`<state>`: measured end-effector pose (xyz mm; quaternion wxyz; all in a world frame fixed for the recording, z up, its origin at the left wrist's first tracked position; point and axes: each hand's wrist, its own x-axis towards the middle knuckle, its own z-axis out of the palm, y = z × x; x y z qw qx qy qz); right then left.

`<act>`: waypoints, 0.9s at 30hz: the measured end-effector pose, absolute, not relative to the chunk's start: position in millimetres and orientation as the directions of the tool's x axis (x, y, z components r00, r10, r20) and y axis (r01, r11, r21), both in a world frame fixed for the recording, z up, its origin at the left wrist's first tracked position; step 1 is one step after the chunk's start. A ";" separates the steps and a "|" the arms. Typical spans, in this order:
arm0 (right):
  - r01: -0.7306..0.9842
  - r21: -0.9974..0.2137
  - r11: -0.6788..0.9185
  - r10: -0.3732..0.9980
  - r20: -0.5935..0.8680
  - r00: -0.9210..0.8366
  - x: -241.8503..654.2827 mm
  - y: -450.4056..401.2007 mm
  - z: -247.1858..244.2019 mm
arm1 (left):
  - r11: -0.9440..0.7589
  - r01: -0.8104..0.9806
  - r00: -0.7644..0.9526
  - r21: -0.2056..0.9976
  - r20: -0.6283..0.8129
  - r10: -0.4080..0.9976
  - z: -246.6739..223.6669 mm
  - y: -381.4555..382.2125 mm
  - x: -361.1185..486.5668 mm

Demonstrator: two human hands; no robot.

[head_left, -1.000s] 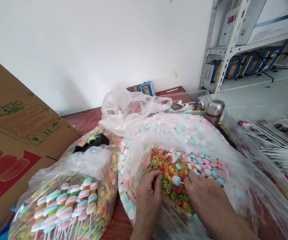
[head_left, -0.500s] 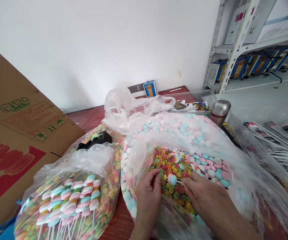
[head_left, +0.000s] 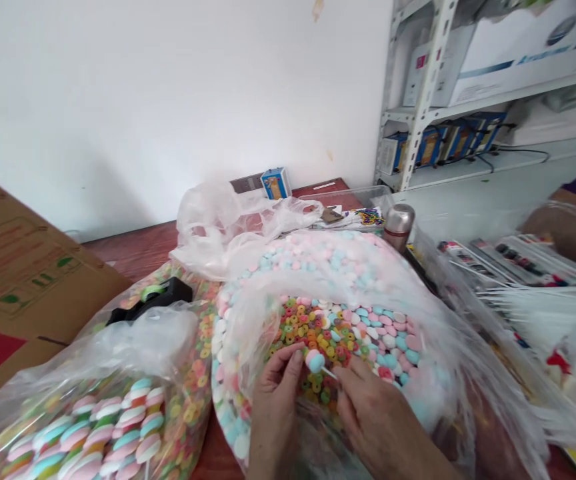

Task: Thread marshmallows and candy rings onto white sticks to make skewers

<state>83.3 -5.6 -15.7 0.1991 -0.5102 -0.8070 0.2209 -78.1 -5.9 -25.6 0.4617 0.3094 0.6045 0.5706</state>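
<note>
In my right hand (head_left: 373, 407) is a white lollipop stick (head_left: 330, 373), pinched between thumb and fingers. A marshmallow skewer end, pink, white and blue candy (head_left: 315, 361), is threaded on its tip, which points toward my left hand (head_left: 275, 383). The left thumb and forefinger are closed together just beside that candy; whatever they pinch, if anything, is hidden. Beneath both hands lie many coloured ring gummies (head_left: 313, 327). They rest in an opened clear bag along with pink, blue and white button-shaped candies (head_left: 388, 333).
Finished candy skewers (head_left: 103, 433) lie on a clear bag of ring gummies at the left, near a black tape dispenser (head_left: 155, 297). A cardboard box (head_left: 33, 280) stands far left. A metal flask (head_left: 399, 227) is behind the bags. Bins with white sticks (head_left: 533, 300) are at right.
The view has turned to the right, so everything sits further left. Both hands stay close together over the gummies, and the stick now slants more steeply, its candy still on the tip.
</note>
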 end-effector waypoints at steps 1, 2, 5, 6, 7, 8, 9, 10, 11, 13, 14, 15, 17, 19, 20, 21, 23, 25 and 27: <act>0.718 -0.595 0.362 0.917 0.086 -0.391 84.7 -8.1 -16.0 | 0.148 -0.185 -0.379 0.971 -0.210 0.902 -25.8 -5.7 -75.6; 0.707 -0.620 0.339 0.924 0.077 -0.375 86.7 -10.3 -17.1 | 0.146 -0.192 -0.372 0.970 -0.210 0.904 -25.7 -6.1 -72.5; 0.637 -0.718 0.281 0.933 0.048 -0.358 93.7 -15.6 -26.1 | 0.170 -0.043 -0.364 0.984 -0.174 0.915 -22.8 -9.7 -59.4; 0.603 -0.753 0.262 0.933 0.037 -0.359 96.0 -16.9 -30.4 | 0.171 0.044 -0.367 0.984 -0.144 0.919 -21.3 -11.3 -54.1; 0.574 -0.782 0.245 0.933 0.029 -0.359 98.0 -17.9 -35.0 | 0.164 0.126 -0.368 0.978 -0.108 0.923 -19.7 -12.9 -48.8; 0.554 -0.801 0.228 0.935 0.022 -0.353 99.8 -18.7 -39.3 | 0.151 0.193 -0.363 0.970 -0.073 0.929 -18.5 -14.4 -43.4; 0.543 -0.812 0.213 0.940 0.019 -0.340 101.3 -19.2 -43.0 | 0.136 0.241 -0.353 0.961 -0.043 0.934 -17.7 -15.6 -38.2; 0.535 -0.820 0.201 0.946 0.021 -0.323 102.5 -19.5 -45.7 | 0.121 0.269 -0.341 0.955 -0.023 0.940 -17.7 -16.7 -33.1; 0.525 -0.828 0.196 0.950 0.027 -0.311 103.6 -19.5 -47.3 | 0.109 0.283 -0.328 0.953 -0.011 0.945 -18.5 -17.6 -28.2; 0.497 -0.849 0.181 0.957 0.035 -0.289 105.0 -18.7 -47.0 | 0.088 0.292 -0.305 0.952 0.005 0.952 -22.3 -19.6 -19.1; 0.487 -0.857 0.169 0.962 0.035 -0.272 105.4 -17.8 -45.6 | 0.074 0.290 -0.302 0.954 0.018 0.953 -25.1 -20.6 -15.0; 0.478 -0.864 0.160 0.966 0.037 -0.257 105.9 -16.5 -43.7 | 0.058 0.288 -0.301 0.956 0.033 0.953 -28.1 -21.6 -11.4; 0.480 -0.863 0.158 0.971 0.047 -0.235 107.6 -12.0 -39.9 | 0.022 0.300 -0.285 0.954 0.067 0.956 -33.6 -22.6 -6.2; 0.533 -0.827 0.177 0.970 0.056 -0.235 112.5 -4.3 -37.4 | -0.010 0.334 -0.222 0.942 0.089 0.971 -36.9 -20.8 -3.9; 0.571 -0.800 0.186 0.970 0.056 -0.237 116.9 1.1 -36.6 | -0.022 0.349 -0.181 0.937 0.091 0.979 -37.3 -18.3 -3.5; 0.614 -0.767 0.186 0.972 0.052 -0.229 122.5 7.4 -36.1 | -0.029 0.353 -0.144 0.935 0.085 0.986 -36.9 -14.7 -3.3; 0.697 -0.698 0.161 0.983 0.051 -0.176 137.1 22.1 -35.2 | -0.027 0.333 -0.099 0.943 0.063 0.993 -33.5 -4.3 -2.6; 0.780 -0.617 0.106 0.994 0.067 -0.082 152.6 37.8 -34.5 | -0.034 0.340 -0.075 0.940 0.063 0.995 -28.2 9.2 -0.9; 0.850 -0.525 0.048 0.996 0.089 -0.001 164.7 51.5 -34.3 | -0.094 0.427 -0.038 0.900 0.122 0.992 -23.5 24.0 2.5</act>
